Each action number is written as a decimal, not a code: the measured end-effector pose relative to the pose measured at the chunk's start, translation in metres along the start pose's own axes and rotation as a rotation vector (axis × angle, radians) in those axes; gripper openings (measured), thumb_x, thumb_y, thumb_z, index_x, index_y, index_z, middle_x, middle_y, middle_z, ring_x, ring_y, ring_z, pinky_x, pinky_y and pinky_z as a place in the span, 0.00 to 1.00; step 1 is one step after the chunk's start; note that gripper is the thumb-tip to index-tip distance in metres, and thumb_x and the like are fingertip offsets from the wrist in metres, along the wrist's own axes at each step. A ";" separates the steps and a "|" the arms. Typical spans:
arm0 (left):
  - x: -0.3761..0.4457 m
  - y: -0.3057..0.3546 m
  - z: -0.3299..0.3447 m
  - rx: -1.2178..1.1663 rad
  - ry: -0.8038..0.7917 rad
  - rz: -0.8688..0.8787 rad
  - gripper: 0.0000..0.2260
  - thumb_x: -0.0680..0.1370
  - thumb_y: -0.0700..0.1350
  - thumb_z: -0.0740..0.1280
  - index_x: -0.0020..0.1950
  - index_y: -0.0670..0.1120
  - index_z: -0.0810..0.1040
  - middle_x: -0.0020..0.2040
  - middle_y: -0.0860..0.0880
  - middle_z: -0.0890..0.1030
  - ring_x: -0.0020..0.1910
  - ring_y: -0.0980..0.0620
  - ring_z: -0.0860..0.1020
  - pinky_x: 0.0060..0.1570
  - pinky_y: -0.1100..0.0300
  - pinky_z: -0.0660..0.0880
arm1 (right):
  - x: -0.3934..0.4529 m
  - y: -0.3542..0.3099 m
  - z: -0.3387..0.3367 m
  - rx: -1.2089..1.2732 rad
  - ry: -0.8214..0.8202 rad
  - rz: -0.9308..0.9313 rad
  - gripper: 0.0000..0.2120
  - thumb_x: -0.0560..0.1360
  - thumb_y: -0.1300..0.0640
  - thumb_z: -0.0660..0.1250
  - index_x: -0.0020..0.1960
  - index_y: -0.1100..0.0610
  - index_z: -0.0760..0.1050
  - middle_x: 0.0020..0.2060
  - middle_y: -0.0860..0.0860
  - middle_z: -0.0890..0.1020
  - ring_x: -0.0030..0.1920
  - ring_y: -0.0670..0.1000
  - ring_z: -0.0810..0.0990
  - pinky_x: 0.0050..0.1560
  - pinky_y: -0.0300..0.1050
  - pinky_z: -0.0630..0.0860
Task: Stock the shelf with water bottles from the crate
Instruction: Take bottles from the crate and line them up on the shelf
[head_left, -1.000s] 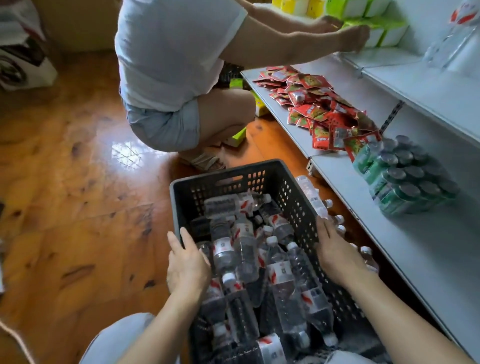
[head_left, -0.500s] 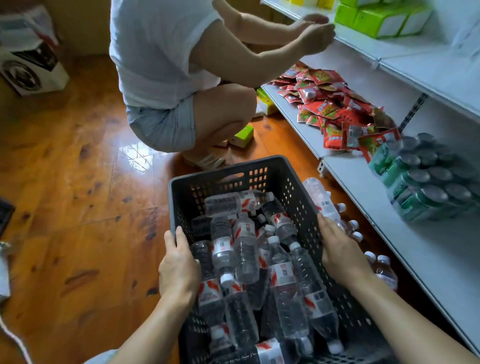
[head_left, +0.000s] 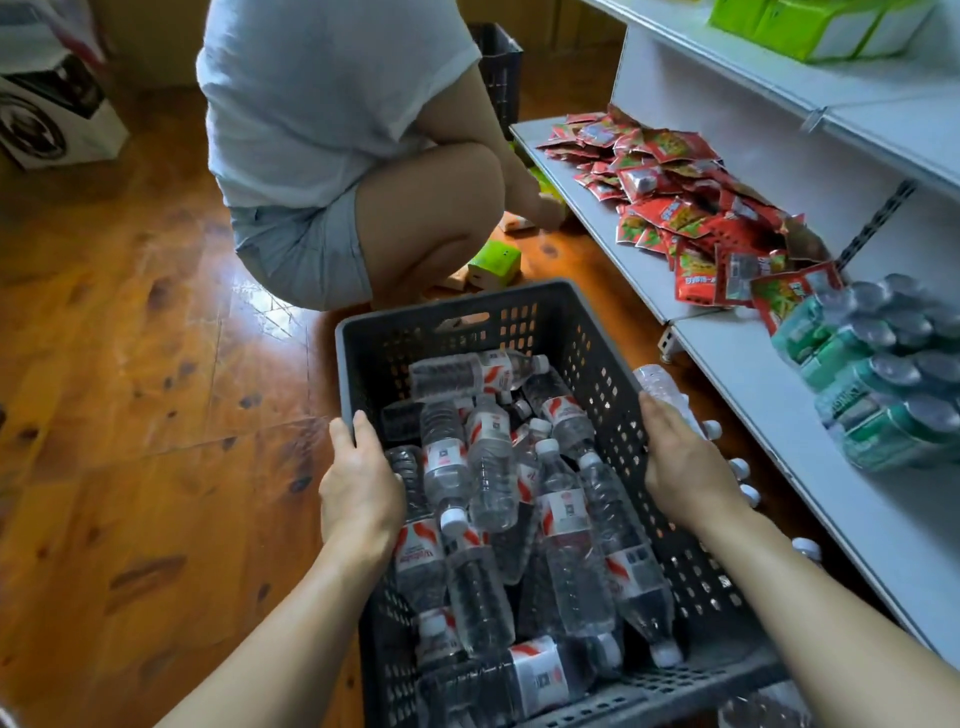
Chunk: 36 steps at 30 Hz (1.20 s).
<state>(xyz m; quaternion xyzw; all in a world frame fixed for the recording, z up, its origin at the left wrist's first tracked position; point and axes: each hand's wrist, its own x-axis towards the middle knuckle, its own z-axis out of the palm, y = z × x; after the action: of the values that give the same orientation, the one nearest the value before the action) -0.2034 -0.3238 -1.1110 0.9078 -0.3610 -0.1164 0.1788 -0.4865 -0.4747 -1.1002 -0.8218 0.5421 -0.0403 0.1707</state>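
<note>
Crouching person (head_left: 332, 130) on wooden floor (head_left: 130, 415), red snack packets (head_left: 675, 202), green can packs (head_left: 878, 374), green cartons (head_left: 810, 23)

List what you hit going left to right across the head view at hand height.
Wood floor → left hand on crate rim → water bottles → right hand on opposite rim → loose bottles on the floor → shelf.

Both hands (head_left: 361, 483) (head_left: 680, 462) curled (arms outstretched)
</note>
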 end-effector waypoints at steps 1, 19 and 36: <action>0.006 0.001 0.000 -0.008 0.004 -0.002 0.35 0.78 0.32 0.65 0.81 0.44 0.53 0.81 0.43 0.54 0.63 0.35 0.76 0.57 0.47 0.78 | 0.005 -0.002 0.000 -0.003 -0.002 0.003 0.33 0.78 0.67 0.57 0.81 0.56 0.53 0.78 0.53 0.61 0.69 0.62 0.71 0.62 0.53 0.72; 0.038 0.016 0.001 0.145 0.067 0.162 0.34 0.76 0.43 0.66 0.79 0.47 0.57 0.78 0.39 0.58 0.75 0.37 0.61 0.73 0.39 0.61 | 0.017 -0.035 0.001 -0.295 0.135 -0.134 0.30 0.76 0.56 0.65 0.76 0.63 0.63 0.74 0.60 0.67 0.75 0.60 0.64 0.76 0.58 0.61; -0.006 0.123 0.105 -0.451 -0.617 -0.141 0.17 0.83 0.44 0.58 0.71 0.44 0.71 0.66 0.41 0.78 0.64 0.43 0.76 0.60 0.60 0.70 | 0.047 -0.026 0.093 -0.003 -0.309 -0.081 0.38 0.73 0.41 0.60 0.77 0.56 0.57 0.72 0.56 0.69 0.70 0.60 0.66 0.70 0.54 0.67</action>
<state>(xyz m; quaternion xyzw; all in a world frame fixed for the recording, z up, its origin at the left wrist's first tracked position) -0.3192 -0.4278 -1.1560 0.7906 -0.3000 -0.4723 0.2487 -0.4206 -0.4863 -1.1847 -0.8396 0.4760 0.0809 0.2490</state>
